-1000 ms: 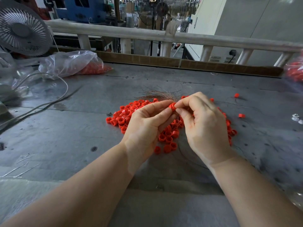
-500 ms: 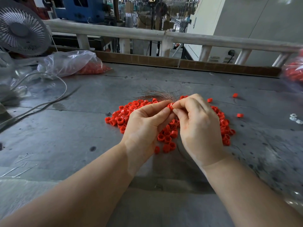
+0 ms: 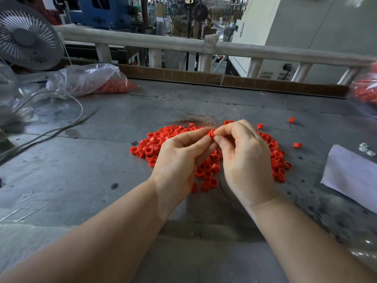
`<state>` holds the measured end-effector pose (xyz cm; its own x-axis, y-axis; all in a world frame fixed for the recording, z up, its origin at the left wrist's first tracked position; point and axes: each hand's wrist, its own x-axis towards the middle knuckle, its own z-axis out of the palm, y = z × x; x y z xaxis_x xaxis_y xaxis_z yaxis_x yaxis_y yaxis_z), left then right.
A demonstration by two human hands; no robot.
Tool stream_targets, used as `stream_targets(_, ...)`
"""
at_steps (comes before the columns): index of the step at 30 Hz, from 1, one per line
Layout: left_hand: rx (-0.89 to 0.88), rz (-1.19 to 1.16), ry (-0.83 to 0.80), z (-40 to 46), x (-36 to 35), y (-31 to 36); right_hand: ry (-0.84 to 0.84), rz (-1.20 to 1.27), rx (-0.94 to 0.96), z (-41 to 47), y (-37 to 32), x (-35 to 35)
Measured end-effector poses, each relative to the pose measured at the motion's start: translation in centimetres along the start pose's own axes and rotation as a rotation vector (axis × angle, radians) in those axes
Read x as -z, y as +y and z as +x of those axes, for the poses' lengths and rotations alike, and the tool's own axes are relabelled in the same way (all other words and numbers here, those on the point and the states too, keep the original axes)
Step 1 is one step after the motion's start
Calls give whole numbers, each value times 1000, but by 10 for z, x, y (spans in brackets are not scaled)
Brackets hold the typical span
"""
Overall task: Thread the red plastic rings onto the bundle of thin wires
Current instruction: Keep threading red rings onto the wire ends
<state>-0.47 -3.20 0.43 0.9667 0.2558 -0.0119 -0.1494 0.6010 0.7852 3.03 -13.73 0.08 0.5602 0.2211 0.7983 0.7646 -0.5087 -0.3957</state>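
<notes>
Over the pile (image 3: 206, 160) of loose rings at mid-table, I had both hands meeting on one ring (image 3: 211, 133): my left hand (image 3: 179, 160) pinched it from the left, my right hand (image 3: 246, 158) from the right. Wires (image 3: 195, 120) fanned out just beyond it. Threading seemed under way; whether the wires had entered I couldn't tell. Next I judged the ring needed sliding along the bundle.

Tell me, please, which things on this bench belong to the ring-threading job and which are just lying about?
Part of the job:
- red ring, pinched by left hand and right hand
- bundle of thin wires
- pile of loose red rings

Lying about:
- fan
- plastic bag
- grey cable
- white sheet
- metal nuts
</notes>
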Motion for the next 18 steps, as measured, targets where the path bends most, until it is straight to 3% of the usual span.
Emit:
stream_targets(7, -15, 28, 21, -1, -2, -1, 29, -94, 73, 0, -2, -1)
stream_targets(18, -56, 90, 29, -2, 0, 2, 5, -34, 60, 0, -1, -4)
